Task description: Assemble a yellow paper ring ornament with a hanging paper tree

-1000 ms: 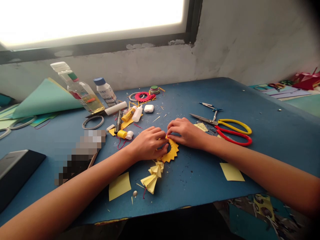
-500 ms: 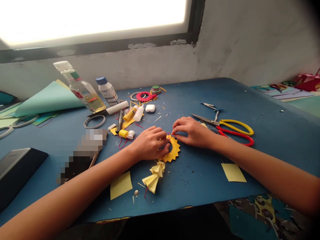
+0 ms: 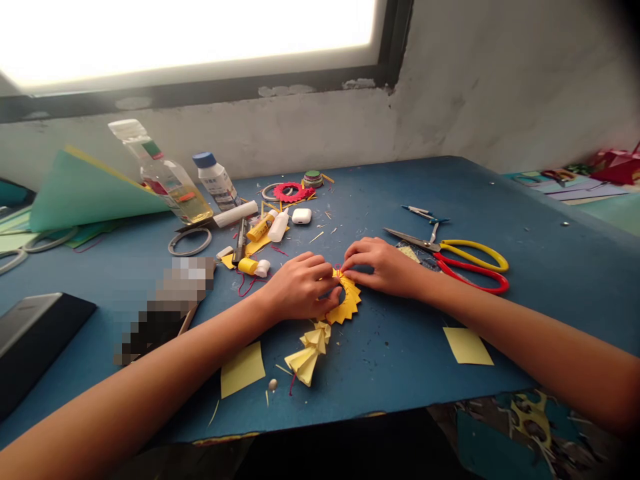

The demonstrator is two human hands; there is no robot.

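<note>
A toothed ring of folded yellow paper (image 3: pixel 351 305) lies on the blue table, partly covered by my left hand (image 3: pixel 299 288). That hand's fingers and thumb are closed on the ring's left side. At the ring's top edge a small red thread (image 3: pixel 338 269) shows between the hands. The fingertips of my right hand (image 3: pixel 387 267) pinch together at this thread. Below the ring a pale yellow folded-paper piece (image 3: pixel 307 353) trails towards me, with a bit of red thread at its lower end. Exactly how the thread passes the ring is too small to tell.
Scissors (image 3: pixel 453 257) and a pair of compasses (image 3: pixel 425 215) lie right of my hands. Yellow paper squares (image 3: pixel 243 370) flank my forearms. Behind stand a glass bottle (image 3: pixel 175 183), a blue-capped bottle (image 3: pixel 216 181), a white squeeze bottle (image 3: pixel 278 227) and a red paper ring (image 3: pixel 290 193).
My right fingertips have shifted slightly left, closer to the thread at the ring's top. My left hand stays in place on the ring.
</note>
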